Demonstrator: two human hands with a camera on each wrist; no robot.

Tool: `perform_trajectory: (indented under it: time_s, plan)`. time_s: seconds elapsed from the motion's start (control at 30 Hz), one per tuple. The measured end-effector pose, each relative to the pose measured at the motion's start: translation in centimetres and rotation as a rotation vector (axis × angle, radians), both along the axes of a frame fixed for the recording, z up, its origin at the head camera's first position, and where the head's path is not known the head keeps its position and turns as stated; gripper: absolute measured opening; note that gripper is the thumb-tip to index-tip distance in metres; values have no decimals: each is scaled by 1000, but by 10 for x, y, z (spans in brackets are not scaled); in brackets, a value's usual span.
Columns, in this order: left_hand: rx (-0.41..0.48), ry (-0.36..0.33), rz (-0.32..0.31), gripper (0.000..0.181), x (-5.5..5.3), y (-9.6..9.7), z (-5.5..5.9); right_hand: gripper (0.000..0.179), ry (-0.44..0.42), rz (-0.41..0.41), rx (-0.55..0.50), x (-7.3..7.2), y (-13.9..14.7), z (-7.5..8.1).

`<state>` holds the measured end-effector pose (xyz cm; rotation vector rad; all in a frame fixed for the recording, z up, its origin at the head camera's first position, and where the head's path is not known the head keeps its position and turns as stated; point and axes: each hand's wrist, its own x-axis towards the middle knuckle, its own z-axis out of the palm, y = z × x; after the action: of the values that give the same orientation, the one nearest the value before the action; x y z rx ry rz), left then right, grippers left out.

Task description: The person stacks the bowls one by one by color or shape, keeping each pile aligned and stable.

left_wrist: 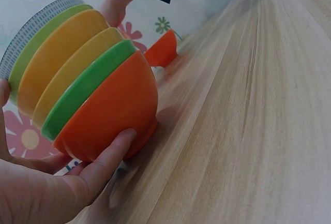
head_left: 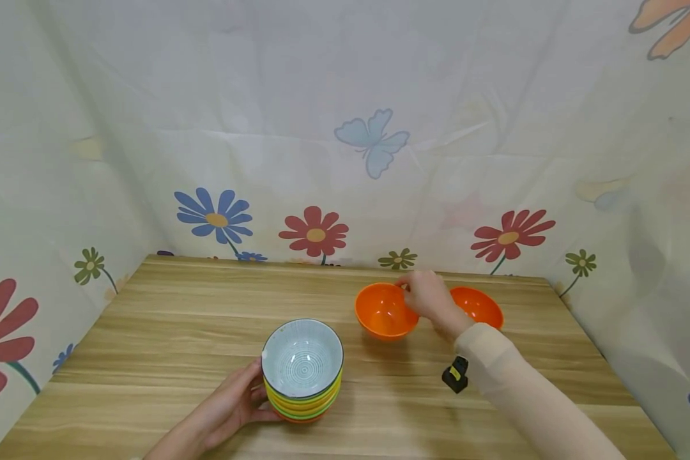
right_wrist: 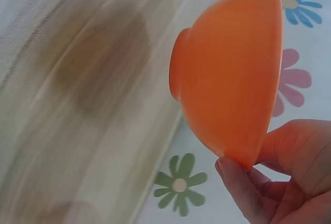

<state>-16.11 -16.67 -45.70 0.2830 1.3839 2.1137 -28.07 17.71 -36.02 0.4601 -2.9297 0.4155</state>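
Note:
My right hand (head_left: 428,295) pinches the rim of an orange bowl (head_left: 382,312) between thumb and fingers. That bowl is held off the wood, its shadow falling beneath, and its foot shows in the right wrist view (right_wrist: 178,66). Nearer me, my left hand (head_left: 236,402) curls round the side of a stack of nested bowls (left_wrist: 108,100). A light blue-grey bowl (head_left: 303,358) tops the stack, with yellow and green ones below and an orange bowl (left_wrist: 121,105) at the bottom. One finger lies along that lowest bowl.
Another orange bowl (head_left: 477,305) stands behind my right forearm, partly hidden by it. A wood-grain table (head_left: 167,332) spreads under everything. Around its back and sides hangs a pale cloth (head_left: 276,128) printed with flowers and a butterfly.

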Motion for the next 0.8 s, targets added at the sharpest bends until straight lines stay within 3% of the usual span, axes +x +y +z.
perform_trajectory:
  time_s: [0.27,0.8]
  plan:
    - [3,5,-9,47,-1,-1,-2,26,30,74,19,2,-9,19]
    - [-15,0,-1,53,0,0,0,25,13,94,10,15,-31,48]
